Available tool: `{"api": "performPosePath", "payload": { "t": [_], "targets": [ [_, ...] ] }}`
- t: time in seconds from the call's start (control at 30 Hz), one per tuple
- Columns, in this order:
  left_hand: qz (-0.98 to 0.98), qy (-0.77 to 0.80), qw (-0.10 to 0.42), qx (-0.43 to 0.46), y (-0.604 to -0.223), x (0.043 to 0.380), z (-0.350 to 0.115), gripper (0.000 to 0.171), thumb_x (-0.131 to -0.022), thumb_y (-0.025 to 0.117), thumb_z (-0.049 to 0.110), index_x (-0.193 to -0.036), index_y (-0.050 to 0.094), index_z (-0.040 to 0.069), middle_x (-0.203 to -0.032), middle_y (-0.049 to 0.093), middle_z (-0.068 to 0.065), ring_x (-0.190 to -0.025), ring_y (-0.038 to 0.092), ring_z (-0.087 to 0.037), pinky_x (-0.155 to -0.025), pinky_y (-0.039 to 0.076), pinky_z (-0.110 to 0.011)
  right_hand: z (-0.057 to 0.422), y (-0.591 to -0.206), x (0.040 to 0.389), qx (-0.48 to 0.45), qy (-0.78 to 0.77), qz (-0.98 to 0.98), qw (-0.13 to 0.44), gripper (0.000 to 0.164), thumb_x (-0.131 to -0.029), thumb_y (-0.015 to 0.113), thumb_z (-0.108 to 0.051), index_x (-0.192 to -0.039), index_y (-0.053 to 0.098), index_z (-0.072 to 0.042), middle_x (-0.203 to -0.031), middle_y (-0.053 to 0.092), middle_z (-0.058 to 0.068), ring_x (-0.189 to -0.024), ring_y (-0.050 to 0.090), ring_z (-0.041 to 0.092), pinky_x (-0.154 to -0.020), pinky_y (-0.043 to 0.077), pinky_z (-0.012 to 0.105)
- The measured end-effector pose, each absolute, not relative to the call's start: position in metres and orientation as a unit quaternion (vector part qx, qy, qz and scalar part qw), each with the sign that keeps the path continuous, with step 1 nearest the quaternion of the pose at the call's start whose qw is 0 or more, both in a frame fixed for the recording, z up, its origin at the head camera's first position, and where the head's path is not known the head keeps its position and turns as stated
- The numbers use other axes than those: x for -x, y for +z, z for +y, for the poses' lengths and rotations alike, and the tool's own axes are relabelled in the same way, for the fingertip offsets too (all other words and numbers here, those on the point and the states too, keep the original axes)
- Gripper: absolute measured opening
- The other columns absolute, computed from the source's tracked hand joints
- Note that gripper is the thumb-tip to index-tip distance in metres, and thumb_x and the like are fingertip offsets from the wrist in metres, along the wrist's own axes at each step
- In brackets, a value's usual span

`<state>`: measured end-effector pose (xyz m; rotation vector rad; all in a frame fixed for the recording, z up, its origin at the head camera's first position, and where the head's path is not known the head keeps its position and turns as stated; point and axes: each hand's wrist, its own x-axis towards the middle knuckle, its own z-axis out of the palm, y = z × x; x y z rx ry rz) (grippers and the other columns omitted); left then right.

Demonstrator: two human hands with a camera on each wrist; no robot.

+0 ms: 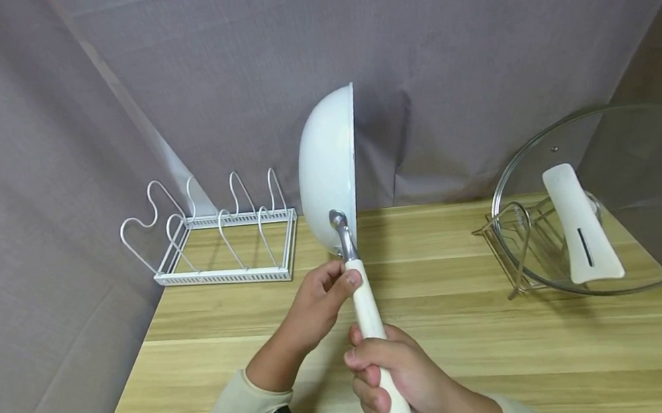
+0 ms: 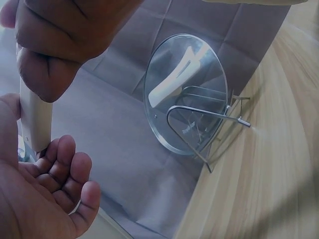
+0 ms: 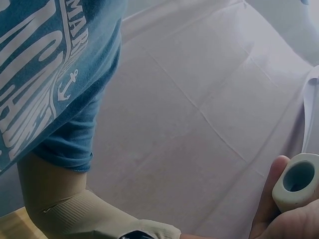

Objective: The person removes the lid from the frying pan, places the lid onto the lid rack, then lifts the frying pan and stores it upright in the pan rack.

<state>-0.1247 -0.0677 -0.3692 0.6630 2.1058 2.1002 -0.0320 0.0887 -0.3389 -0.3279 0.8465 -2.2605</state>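
A white wok (image 1: 326,160) is held up on its side, its open face turned right and its handle angled down toward me. My right hand (image 1: 403,372) grips the lower part of the cream handle (image 1: 367,303), fingers wrapped round it. The round end of that handle also shows in the right wrist view. Higher up, by the metal neck (image 1: 344,235), my left hand (image 1: 316,311) pinches the handle, its thumb lying across it. In the left wrist view the other left fingers (image 2: 75,174) are loosely bent beside the handle.
On the left of the wooden table (image 1: 442,368) stands a white wire rack (image 1: 227,279) with several upright loops. At right, a glass lid (image 1: 660,201) with a cream handle (image 1: 580,222) leans in a metal stand (image 1: 500,257). Grey cloth (image 1: 472,53) hangs behind.
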Motion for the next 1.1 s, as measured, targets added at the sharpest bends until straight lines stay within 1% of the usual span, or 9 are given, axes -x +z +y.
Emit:
{"api": "performPosePath", "payload": {
  "t": [0.1, 0.13, 0.27, 0.37, 0.53, 0.77, 1.0, 1.1],
  "targets": [
    [0.689, 0.69, 0.044, -0.218, -0.37, 0.125, -0.067, 0.038, -0.099, 0.061, 0.034, -0.095, 0.065, -0.003, -0.081, 0.06, 0.0, -0.079, 0.052, -0.02, -0.07, 0.045, -0.027, 0.089, -0.338, 0.033, 0.128, -0.873, 0.318, 0.348, 0.016, -0.097, 0.047, -0.001, -0.095, 0.048, -0.017, -0.062, 0.054, -0.011, -0.047, 0.057, 0.001, -0.044, 0.052, 0.021],
    [0.689, 0.69, 0.043, -0.217, -0.37, 0.125, -0.067, 0.036, -0.099, 0.061, 0.033, -0.094, 0.065, -0.003, -0.081, 0.06, 0.0, -0.08, 0.053, -0.023, -0.071, 0.046, -0.028, 0.089, -0.338, 0.033, 0.129, -0.873, 0.316, 0.348, 0.017, -0.097, 0.046, 0.0, -0.094, 0.049, -0.017, -0.063, 0.054, -0.011, -0.047, 0.057, 0.001, -0.044, 0.052, 0.021],
    [0.689, 0.691, 0.042, -0.215, -0.369, 0.125, -0.067, 0.036, -0.099, 0.061, 0.033, -0.094, 0.064, -0.002, -0.081, 0.06, -0.001, -0.081, 0.054, -0.021, -0.073, 0.047, -0.028, 0.088, -0.34, 0.033, 0.137, -0.874, 0.316, 0.342, 0.02, -0.097, 0.044, 0.0, -0.095, 0.051, -0.019, -0.063, 0.054, -0.011, -0.047, 0.057, 0.0, -0.044, 0.052, 0.02],
    [0.69, 0.69, 0.043, -0.213, -0.367, 0.124, -0.068, 0.037, -0.098, 0.061, 0.034, -0.096, 0.065, -0.003, -0.083, 0.061, -0.001, -0.082, 0.054, -0.017, -0.075, 0.048, -0.029, 0.087, -0.341, 0.033, 0.138, -0.873, 0.321, 0.34, 0.021, -0.097, 0.043, 0.0, -0.095, 0.051, -0.019, -0.063, 0.054, -0.012, -0.047, 0.057, 0.0, -0.044, 0.052, 0.02],
    [0.691, 0.69, 0.041, -0.211, -0.365, 0.122, -0.069, 0.035, -0.098, 0.06, 0.032, -0.096, 0.065, -0.003, -0.083, 0.062, -0.001, -0.082, 0.054, -0.019, -0.074, 0.047, -0.029, 0.087, -0.339, 0.033, 0.133, -0.871, 0.327, 0.341, 0.019, -0.096, 0.044, 0.0, -0.095, 0.049, -0.018, -0.063, 0.054, -0.011, -0.046, 0.056, 0.001, -0.042, 0.051, 0.021],
    [0.686, 0.696, 0.036, -0.21, -0.362, 0.122, -0.071, 0.036, -0.098, 0.061, 0.031, -0.097, 0.065, -0.005, -0.083, 0.061, -0.001, -0.082, 0.055, -0.016, -0.075, 0.047, -0.028, 0.086, -0.334, 0.033, 0.131, -0.87, 0.325, 0.348, 0.016, -0.096, 0.047, -0.001, -0.093, 0.049, -0.016, -0.061, 0.053, -0.011, -0.046, 0.057, 0.001, -0.043, 0.051, 0.02],
    [0.68, 0.702, 0.028, -0.21, -0.361, 0.122, -0.073, 0.04, -0.098, 0.062, 0.035, -0.097, 0.065, -0.005, -0.082, 0.061, -0.001, -0.082, 0.055, -0.016, -0.075, 0.048, -0.028, 0.083, -0.33, 0.035, 0.115, -0.869, 0.318, 0.361, 0.015, -0.097, 0.052, -0.002, -0.09, 0.049, -0.015, -0.06, 0.053, -0.01, -0.045, 0.057, 0.002, -0.043, 0.051, 0.021],
    [0.678, 0.703, 0.027, -0.211, -0.36, 0.122, -0.073, 0.04, -0.098, 0.062, 0.035, -0.097, 0.064, -0.006, -0.082, 0.061, 0.0, -0.082, 0.055, -0.015, -0.075, 0.048, -0.027, 0.083, -0.33, 0.035, 0.132, -0.871, 0.312, 0.356, 0.016, -0.097, 0.048, -0.001, -0.091, 0.049, -0.016, -0.061, 0.053, -0.01, -0.046, 0.058, 0.001, -0.044, 0.052, 0.02]
  ]
}}
